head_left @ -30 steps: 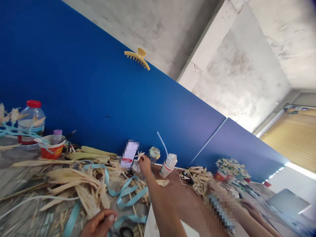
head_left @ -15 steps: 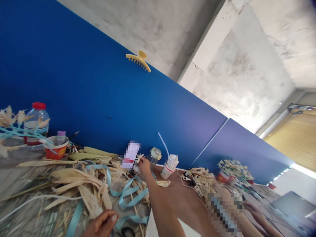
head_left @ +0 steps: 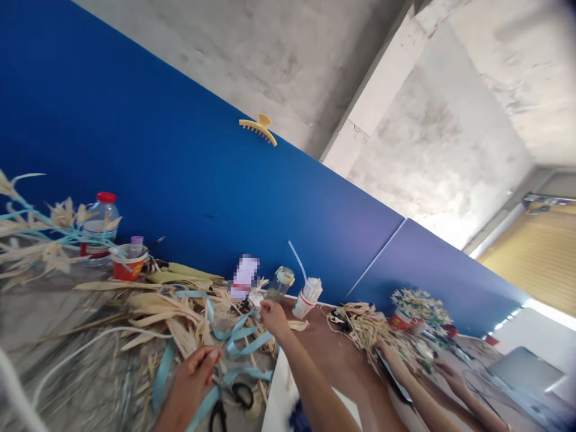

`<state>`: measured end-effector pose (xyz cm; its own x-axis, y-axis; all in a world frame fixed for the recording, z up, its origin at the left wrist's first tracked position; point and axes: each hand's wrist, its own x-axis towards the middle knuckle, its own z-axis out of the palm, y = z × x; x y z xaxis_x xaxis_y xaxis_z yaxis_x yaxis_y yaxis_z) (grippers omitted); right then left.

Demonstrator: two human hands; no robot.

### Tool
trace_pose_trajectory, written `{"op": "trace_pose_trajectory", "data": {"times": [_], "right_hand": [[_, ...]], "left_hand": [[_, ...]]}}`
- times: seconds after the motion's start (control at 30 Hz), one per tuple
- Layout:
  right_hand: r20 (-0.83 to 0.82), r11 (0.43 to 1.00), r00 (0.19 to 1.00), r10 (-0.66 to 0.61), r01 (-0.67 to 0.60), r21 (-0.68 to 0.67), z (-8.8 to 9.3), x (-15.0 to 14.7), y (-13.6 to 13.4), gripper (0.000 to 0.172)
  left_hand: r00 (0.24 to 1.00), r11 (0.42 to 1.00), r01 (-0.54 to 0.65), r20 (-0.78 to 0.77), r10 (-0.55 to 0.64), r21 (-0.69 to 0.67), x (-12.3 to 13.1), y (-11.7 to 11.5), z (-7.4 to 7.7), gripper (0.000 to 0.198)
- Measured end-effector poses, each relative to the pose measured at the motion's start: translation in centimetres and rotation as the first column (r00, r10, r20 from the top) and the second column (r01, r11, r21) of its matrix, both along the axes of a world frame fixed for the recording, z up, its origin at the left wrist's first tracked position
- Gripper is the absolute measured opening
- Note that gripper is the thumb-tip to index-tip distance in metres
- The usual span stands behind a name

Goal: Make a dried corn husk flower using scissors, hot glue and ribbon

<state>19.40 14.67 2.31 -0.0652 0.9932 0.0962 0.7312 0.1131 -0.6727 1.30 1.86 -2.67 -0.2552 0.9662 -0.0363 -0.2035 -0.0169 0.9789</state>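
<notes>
My left hand (head_left: 193,378) is low in the middle of the head view, thumb and fingers pressed together. Whatever they pinch is too small to make out. My right hand (head_left: 273,319) has its fingertips closed in front of a clear jar with a pale lid (head_left: 279,283); nothing I can name shows in them. Between and behind the hands lie dry corn husks (head_left: 157,313) and curling light-blue ribbon (head_left: 245,345). Black-handled scissors (head_left: 243,396) rest just right of my left hand. A phone with a blurred screen (head_left: 243,277) leans against the blue partition.
Blue-stemmed husk flowers (head_left: 58,219) stand at left by a red-capped bottle (head_left: 101,227) and a red cup (head_left: 128,264). A paper cup with a straw (head_left: 307,300) is right of the jar. Another person's hands (head_left: 391,357) work at right near a husk pile (head_left: 362,327).
My right hand has drawn back from the small husk flower beside the phone, towards me. My left hand has risen slightly. The view has shifted, and more of the scissors shows.
</notes>
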Motion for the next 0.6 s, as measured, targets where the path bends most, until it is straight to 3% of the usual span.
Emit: {"op": "trace_pose_trajectory", "data": {"times": [0.13, 0.23, 0.4, 0.6], "right_hand": [[-0.098, 0.977, 0.978, 0.182, -0.191, -0.089, -0.4, -2.6, -5.0, 0.02], [-0.086, 0.947, 0.949, 0.305, -0.311, -0.077, -0.3, -5.4, -7.0, 0.022], [0.107, 0.933, 0.928, 0.358, -0.36, 0.005, 0.5, -10.4, -7.1, 0.027], [0.244, 0.927, 0.898, 0.368, -0.374, -0.02, 0.3, -13.9, -6.2, 0.02]], "left_hand": [[0.993, 0.998, -0.064, 0.105, 0.062, 0.019, -0.5, -0.2, 0.3, 0.039], [0.985, 0.982, -0.171, 0.048, 0.168, 0.082, -0.9, -0.6, 0.7, 0.036], [0.945, 0.932, -0.317, -0.025, 0.326, 0.176, -1.4, -1.1, 1.0, 0.031], [0.842, 0.834, -0.539, 0.072, 0.535, 0.115, -3.0, 0.1, -0.1, 0.032]]}}
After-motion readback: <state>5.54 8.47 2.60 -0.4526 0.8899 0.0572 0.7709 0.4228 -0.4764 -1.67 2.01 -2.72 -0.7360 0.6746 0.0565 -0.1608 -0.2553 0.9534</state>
